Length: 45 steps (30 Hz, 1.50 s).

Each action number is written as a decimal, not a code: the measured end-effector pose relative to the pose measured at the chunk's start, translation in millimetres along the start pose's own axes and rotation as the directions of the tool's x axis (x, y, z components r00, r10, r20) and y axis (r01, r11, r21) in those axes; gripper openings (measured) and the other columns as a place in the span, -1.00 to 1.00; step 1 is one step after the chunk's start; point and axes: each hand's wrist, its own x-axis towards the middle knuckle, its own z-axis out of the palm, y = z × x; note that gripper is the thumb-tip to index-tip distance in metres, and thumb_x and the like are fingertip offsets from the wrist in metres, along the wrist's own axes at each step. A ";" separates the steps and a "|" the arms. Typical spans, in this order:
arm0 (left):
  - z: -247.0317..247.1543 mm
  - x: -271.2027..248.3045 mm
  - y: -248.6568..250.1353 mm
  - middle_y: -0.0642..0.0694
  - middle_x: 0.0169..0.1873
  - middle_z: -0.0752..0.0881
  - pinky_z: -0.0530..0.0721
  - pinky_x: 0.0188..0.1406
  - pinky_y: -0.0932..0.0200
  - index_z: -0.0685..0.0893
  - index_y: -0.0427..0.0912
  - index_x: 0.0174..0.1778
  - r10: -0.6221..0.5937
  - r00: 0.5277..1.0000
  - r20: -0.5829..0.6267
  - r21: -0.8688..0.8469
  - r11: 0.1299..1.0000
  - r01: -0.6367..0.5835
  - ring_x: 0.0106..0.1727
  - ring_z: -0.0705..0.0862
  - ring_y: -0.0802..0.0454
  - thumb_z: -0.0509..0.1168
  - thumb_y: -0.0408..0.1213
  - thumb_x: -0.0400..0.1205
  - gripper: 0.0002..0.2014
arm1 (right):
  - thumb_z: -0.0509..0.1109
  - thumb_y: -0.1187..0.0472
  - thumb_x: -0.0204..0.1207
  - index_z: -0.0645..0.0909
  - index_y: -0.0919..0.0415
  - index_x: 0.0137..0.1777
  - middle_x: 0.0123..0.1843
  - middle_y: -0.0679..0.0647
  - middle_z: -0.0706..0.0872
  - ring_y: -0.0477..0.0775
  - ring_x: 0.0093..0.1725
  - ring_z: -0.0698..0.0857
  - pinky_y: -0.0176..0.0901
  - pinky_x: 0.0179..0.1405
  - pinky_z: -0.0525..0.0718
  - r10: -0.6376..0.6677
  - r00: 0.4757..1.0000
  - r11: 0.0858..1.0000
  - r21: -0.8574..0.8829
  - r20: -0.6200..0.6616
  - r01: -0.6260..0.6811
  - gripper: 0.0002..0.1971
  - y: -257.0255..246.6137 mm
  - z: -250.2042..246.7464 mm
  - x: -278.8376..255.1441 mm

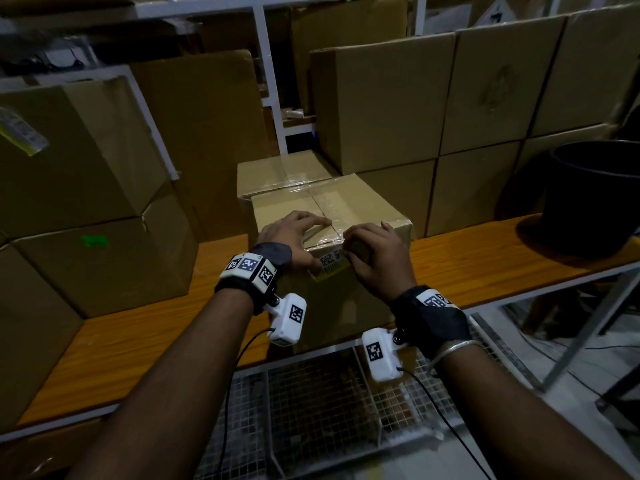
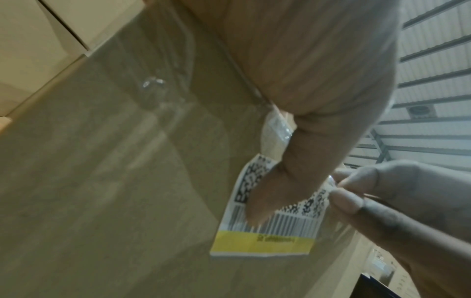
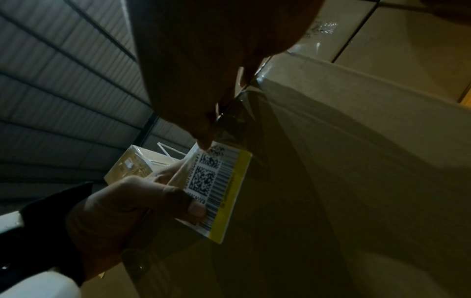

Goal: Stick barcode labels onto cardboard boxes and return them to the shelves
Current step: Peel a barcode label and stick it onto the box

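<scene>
A taped cardboard box (image 1: 294,206) stands on the wooden shelf board (image 1: 156,323). A white barcode label (image 1: 332,264) with a yellow strip lies on the box's front face, just under the top edge. My left hand (image 1: 294,237) rests its fingers on the box top while its thumb (image 2: 257,193) presses the label's left part flat. My right hand (image 1: 377,258) pinches the label's right end between thumb and fingertip (image 2: 344,201), and that corner stands a little off the cardboard. In the right wrist view the label (image 3: 229,191) shows between both hands.
A second taped box (image 1: 277,171) sits right behind the first. Large cardboard boxes are stacked at the left (image 1: 86,168) and along the back right (image 1: 450,98). A black bucket (image 1: 595,195) stands on the shelf's right end. A wire mesh basket (image 1: 311,410) lies below the shelf edge.
</scene>
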 end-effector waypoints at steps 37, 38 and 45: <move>2.6 4.3 -3.4 0.14 0.54 0.34 0.58 0.30 -0.20 0.37 0.43 0.47 0.000 1.000 0.003 0.010 1.000 0.000 0.47 0.41 -0.10 0.65 -0.02 0.21 -0.08 | 0.58 0.20 0.46 0.80 0.18 -0.17 -0.24 0.02 0.80 0.00 -0.16 0.75 0.07 -0.05 0.79 0.457 0.888 0.886 0.063 0.042 -0.459 -0.94 4.2 -11.8 -12.7; 2.7 4.5 -3.2 0.13 0.55 0.34 0.57 0.31 -0.21 0.37 0.42 0.47 -0.002 1.000 0.003 0.012 1.000 0.002 0.48 0.41 -0.10 0.65 -0.02 0.22 -0.08 | 0.59 0.17 0.46 0.81 0.17 -0.18 -0.23 0.03 0.81 0.01 -0.13 0.76 0.09 -0.02 0.79 0.491 0.864 0.866 0.043 0.109 -0.498 -0.92 5.1 -9.5 -12.1; 3.1 5.1 -2.7 0.10 0.56 0.33 0.55 0.33 -0.21 0.36 0.39 0.50 -0.002 1.000 0.010 0.027 1.000 0.002 0.48 0.40 -0.11 0.65 -0.04 0.24 -0.08 | 0.60 0.12 0.47 0.82 0.18 -0.17 -0.21 0.07 0.82 0.05 -0.09 0.77 -0.07 -0.11 0.75 0.581 0.799 0.808 0.010 0.153 -0.589 -0.87 -1.9 2.7 -8.0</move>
